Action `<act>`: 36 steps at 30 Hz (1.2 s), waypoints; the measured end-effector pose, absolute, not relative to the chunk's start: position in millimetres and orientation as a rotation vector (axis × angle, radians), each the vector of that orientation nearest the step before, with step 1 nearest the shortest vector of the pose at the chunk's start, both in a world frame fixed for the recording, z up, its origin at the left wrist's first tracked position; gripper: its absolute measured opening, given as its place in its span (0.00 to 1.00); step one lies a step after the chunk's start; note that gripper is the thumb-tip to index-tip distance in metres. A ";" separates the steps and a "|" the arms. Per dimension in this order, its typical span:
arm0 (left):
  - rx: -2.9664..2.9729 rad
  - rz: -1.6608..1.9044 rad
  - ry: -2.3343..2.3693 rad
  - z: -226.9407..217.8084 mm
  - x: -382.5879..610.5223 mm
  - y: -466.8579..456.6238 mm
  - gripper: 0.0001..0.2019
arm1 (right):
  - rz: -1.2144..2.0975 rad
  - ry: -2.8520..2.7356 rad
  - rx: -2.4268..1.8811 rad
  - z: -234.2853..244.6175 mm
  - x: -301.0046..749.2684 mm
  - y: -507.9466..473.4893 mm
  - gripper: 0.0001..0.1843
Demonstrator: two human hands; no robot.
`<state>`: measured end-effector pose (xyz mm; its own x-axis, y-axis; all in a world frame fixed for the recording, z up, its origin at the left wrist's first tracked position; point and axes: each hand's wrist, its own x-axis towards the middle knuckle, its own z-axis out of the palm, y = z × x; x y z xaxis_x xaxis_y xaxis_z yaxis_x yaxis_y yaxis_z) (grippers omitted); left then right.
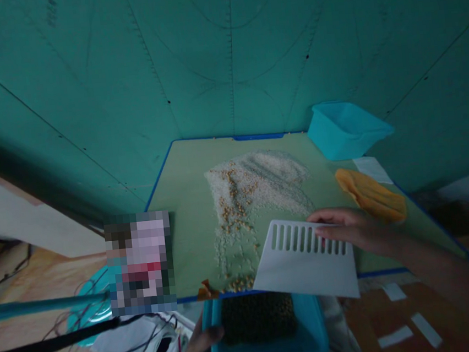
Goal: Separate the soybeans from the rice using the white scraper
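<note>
My right hand point(353, 230) grips the slotted top edge of a white plastic scraper point(305, 263), held over the near edge of a green board point(185, 225). White grains mixed with tan beans point(252, 188) are spread across the board, and a few beans lie at its near edge. Below that edge, my left hand point(198, 342) holds the rim of a blue tub point(270, 333) with dark contents inside.
An empty turquoise tub point(344, 129) sits at the board's far right corner, with an orange cloth point(371, 193) beside it. Teal marked sheets cover the surface behind. Cables and a pole point(47, 343) lie low on the left. A pixelated patch covers the board's left side.
</note>
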<state>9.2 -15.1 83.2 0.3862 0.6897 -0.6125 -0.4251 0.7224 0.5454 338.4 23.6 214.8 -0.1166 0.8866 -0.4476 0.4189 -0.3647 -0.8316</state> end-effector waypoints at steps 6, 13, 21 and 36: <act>0.276 0.684 0.860 80.9 12.2 -14.4 0.19 | 1.435 -1.310 -1.747 210.8 353.7 21.4 0.14; 0.292 0.697 0.867 74.7 10.4 -13.8 0.20 | 1.421 -1.247 -1.753 212.4 353.2 27.8 0.14; 0.284 0.688 0.904 82.5 12.4 -15.2 0.17 | 1.501 -1.231 -1.743 207.6 358.0 31.5 0.14; 0.261 0.657 0.996 65.6 12.9 -10.6 0.24 | 1.376 -1.394 -1.748 216.3 363.0 41.2 0.15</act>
<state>12.9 -10.6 65.6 0.3725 0.6200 -0.6905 -0.3905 0.7797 0.4895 363.0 41.2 216.3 -0.0407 0.9197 -0.3905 0.4025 -0.3426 -0.8489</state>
